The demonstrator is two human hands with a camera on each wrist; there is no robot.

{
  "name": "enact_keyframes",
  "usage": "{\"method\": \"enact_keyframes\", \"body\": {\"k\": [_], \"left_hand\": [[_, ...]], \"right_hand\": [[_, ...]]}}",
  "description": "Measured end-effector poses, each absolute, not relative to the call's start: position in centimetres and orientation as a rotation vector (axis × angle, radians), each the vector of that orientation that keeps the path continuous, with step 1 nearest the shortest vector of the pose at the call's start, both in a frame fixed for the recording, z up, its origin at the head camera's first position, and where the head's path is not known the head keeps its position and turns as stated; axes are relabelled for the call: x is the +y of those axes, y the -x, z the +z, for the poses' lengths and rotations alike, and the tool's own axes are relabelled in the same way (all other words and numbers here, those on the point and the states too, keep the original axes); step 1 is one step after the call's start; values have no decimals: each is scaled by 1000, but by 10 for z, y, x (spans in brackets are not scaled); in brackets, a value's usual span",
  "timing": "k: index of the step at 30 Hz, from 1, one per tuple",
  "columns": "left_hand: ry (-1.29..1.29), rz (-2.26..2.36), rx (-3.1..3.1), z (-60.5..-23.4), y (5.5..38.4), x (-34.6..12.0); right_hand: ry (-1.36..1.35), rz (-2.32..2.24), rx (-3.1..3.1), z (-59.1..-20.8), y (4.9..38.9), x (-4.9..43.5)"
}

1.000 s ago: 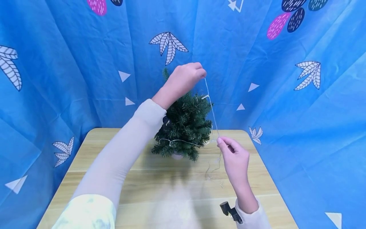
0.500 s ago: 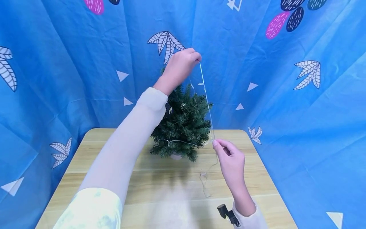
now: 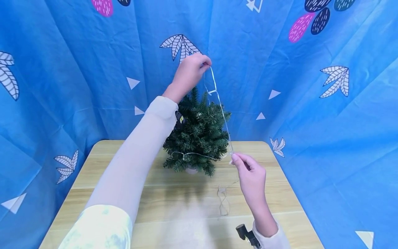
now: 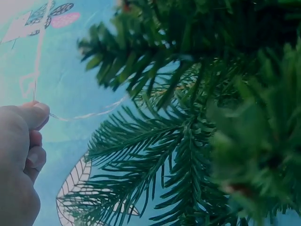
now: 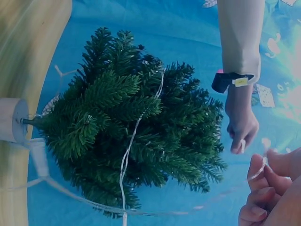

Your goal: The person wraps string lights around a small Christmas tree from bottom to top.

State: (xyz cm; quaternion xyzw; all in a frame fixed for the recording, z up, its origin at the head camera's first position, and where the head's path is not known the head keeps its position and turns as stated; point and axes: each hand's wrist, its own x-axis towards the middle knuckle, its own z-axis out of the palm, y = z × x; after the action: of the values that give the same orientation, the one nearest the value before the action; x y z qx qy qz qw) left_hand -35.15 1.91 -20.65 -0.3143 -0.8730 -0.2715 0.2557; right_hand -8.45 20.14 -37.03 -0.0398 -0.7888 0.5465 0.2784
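A small green artificial Christmas tree (image 3: 202, 135) stands on the table, partly hidden by my left arm. Pinched between thumb and fingers of my left hand (image 3: 189, 73), a thin string of fairy lights (image 3: 222, 110) runs taut down to my right hand (image 3: 253, 178), which pinches it too. Part of the string lies across the tree's lower front branches. In the left wrist view, the string (image 4: 84, 116) passes from my left hand (image 4: 21, 150) behind the branches. The right wrist view shows the tree's pale base (image 5: 13, 121) and my right hand (image 5: 270, 190) holding the string.
Below my right hand, a slack tail of the string (image 3: 224, 204) lies looped on the wooden table (image 3: 149, 221). A blue patterned cloth (image 3: 248, 69) hangs behind and on both sides. Black wrist cameras (image 3: 248, 236) are strapped on the sleeves.
My left hand has risen and moved left near the treetop, drawing the string up with it. My right hand has shifted slightly left and down. The slack tail lies differently on the table.
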Motion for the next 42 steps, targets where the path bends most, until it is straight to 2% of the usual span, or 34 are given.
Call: {"method": "enact_keyframes", "body": {"k": [11, 23, 42], "left_hand": [[724, -932, -2389, -199, 368, 2], [524, -1112, -2384, -208, 380, -43], [429, -1309, -2211, -241, 361, -98]], "right_hand": [[155, 1482, -2148, -372, 82, 198], [142, 1448, -2178, -376, 86, 190], [94, 1373, -2206, -390, 81, 188]]}}
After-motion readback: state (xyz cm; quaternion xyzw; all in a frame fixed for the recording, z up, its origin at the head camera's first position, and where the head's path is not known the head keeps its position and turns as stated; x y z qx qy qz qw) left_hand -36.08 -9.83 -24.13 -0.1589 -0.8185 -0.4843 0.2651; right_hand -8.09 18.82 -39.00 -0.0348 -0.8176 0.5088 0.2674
